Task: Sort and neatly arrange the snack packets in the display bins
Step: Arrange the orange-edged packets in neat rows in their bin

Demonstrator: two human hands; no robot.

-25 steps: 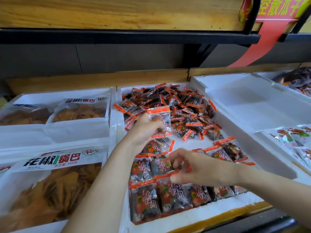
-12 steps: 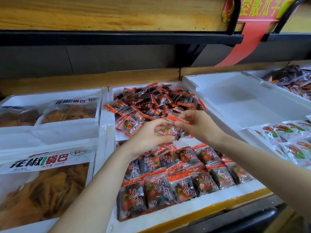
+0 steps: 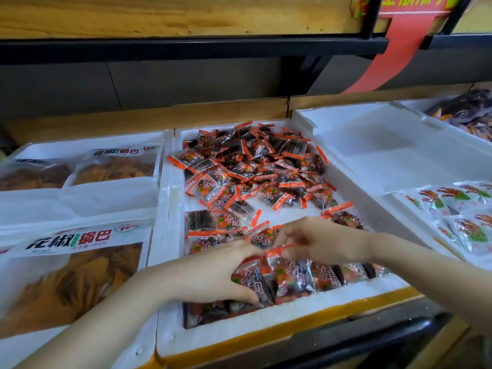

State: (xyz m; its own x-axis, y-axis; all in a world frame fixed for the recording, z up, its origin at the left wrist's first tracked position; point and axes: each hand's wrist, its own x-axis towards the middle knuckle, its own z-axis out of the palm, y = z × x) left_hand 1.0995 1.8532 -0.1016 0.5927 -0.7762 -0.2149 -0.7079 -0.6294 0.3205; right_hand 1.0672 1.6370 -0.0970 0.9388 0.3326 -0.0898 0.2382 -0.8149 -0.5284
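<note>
Near the front of the middle foam bin [image 3: 170,198], the right hand [image 3: 322,242] has its grip pinched together on the orange top seal of an upright snack packet [image 3: 291,275]. Just beside it, the left hand [image 3: 210,275] curls thumb and forefinger round the neighbouring packet [image 3: 249,282] in the front row. Behind them lies a loose heap of packets [image 3: 253,166]. Further out, large clear bags [image 3: 77,272] of brown snacks fill the bin on the left, and green-printed packets [image 3: 466,222] lie on the right.

I see bare bin floor [image 3: 288,214] mid-frame, between the loose packet pile [image 3: 253,169] above and packed rows [image 3: 324,275] below; a foam wall [image 3: 166,209] borders it left.
</note>
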